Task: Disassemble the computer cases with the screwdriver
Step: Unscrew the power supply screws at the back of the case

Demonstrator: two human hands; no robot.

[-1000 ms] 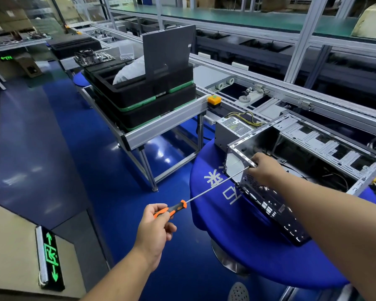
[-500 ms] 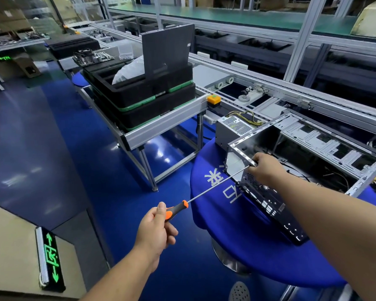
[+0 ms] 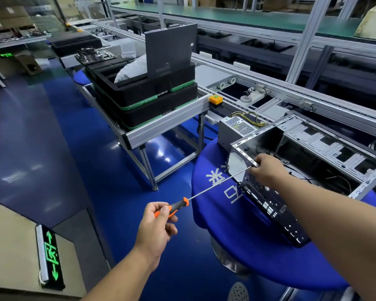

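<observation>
While the computer case (image 3: 308,170) lay on its side on the round blue-covered table (image 3: 237,224), open side upward, the left hand (image 3: 155,223) gripped the orange-and-black handle of the screwdriver (image 3: 204,191), fingers and thumb curled round it. Out from the case's rear panel, the long steel shaft ran from that handle up to the upper rear edge of the case. At that edge the right hand (image 3: 267,169) rested on the metal rim, its fingers bent over the shaft's tip; whether they pinched the tip or only steadied it could not be told, since the hand hid the point of contact. Just behind the case, on the same table, stood a grey power supply (image 3: 234,129) with yellow and black wires trailing from it. Farther from the case, beyond the table's edge, black foam trays (image 3: 143,98) with green layers were stacked on an aluminium rack (image 3: 167,127), and a dark flat panel (image 3: 170,48) stood upright in the top tray. Well away from the case, low on the floor, a green exit sign (image 3: 51,255) glowed.
</observation>
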